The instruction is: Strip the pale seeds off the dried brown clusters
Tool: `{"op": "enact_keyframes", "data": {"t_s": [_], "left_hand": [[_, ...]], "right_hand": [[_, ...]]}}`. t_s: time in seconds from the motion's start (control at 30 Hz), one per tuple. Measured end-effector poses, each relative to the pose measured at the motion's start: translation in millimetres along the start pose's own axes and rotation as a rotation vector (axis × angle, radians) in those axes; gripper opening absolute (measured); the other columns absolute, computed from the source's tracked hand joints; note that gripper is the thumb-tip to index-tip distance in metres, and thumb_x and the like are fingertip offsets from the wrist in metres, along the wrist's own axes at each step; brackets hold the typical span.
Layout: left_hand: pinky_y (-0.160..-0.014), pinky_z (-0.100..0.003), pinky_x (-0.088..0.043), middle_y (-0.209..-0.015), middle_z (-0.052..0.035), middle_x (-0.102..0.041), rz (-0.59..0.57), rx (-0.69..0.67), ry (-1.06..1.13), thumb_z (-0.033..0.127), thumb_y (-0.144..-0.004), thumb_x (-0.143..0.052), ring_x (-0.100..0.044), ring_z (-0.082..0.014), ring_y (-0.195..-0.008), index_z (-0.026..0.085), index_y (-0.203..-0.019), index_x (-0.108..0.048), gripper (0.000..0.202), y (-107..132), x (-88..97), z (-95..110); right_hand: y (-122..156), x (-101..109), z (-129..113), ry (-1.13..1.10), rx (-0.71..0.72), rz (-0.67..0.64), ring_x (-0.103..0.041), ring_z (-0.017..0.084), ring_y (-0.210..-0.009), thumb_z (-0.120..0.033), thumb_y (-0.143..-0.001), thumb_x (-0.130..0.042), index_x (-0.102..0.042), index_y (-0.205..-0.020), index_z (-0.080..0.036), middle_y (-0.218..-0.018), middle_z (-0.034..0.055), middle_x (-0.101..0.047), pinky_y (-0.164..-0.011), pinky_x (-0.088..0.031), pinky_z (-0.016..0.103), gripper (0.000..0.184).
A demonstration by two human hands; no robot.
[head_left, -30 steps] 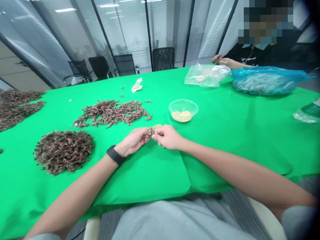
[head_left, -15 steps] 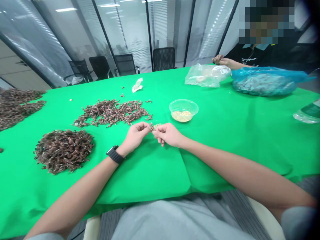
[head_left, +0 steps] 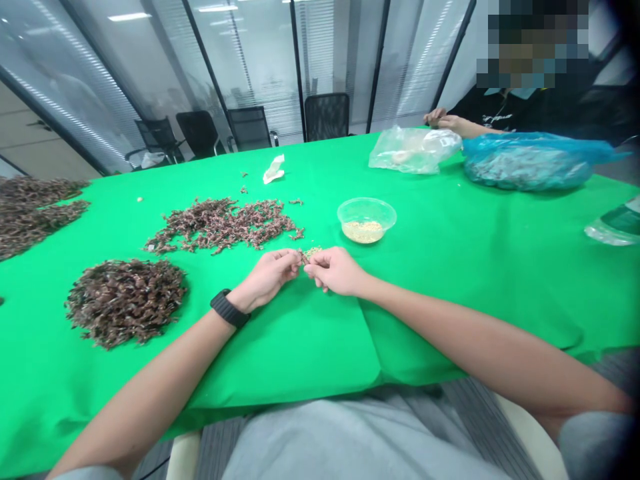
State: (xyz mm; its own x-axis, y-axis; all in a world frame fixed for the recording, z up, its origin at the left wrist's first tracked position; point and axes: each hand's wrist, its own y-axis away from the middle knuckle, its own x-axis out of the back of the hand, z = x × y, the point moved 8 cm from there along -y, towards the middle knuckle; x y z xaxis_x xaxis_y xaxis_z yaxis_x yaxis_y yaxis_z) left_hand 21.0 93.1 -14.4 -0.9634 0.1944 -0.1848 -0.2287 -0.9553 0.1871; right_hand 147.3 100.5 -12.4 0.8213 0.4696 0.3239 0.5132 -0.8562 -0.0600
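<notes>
My left hand (head_left: 267,275) and my right hand (head_left: 336,269) meet fingertip to fingertip over the green tablecloth (head_left: 450,267), both pinched on one small brown pod (head_left: 303,257). A little heap of pale seeds (head_left: 313,251) lies just behind my fingers. A clear plastic bowl (head_left: 367,218) with more pale seeds stands beyond my right hand. A loose spread of brown pods (head_left: 225,224) lies beyond my left hand. A denser, darker pile of pods (head_left: 125,300) sits to the left, near my watch-wearing left wrist.
More brown heaps (head_left: 35,213) lie at the far left. A clear bag (head_left: 413,150) and a blue bag of pods (head_left: 530,163) sit at the far right, where another person's hands (head_left: 443,121) work. A white scrap (head_left: 274,170) lies far back. Office chairs stand behind.
Both hands have stayed together on the small pod, shifting only slightly up and back down the cloth. Nothing else has moved.
</notes>
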Motion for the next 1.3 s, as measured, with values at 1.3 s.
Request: {"op": "enact_keyframes", "data": {"t_s": [1.3], "left_hand": [[-0.077,-0.027,-0.048,-0.100,-0.0040,-0.068,0.066,-0.424,-0.430,0.032,-0.090,-0.059,-0.061,-0.0156,-0.088,0.019,-0.104,-0.066,0.020,1.9,4.3,30.7]], "right_hand": [[0.3,-2.8,0.0,-0.208,-0.105,-0.029,-0.053,0.009,-0.036,-0.034,-0.087,-0.060,-0.057,-0.064,-0.016,-0.049,-0.0020,-0.059,-0.040,-0.042,0.019,0.029]]}}
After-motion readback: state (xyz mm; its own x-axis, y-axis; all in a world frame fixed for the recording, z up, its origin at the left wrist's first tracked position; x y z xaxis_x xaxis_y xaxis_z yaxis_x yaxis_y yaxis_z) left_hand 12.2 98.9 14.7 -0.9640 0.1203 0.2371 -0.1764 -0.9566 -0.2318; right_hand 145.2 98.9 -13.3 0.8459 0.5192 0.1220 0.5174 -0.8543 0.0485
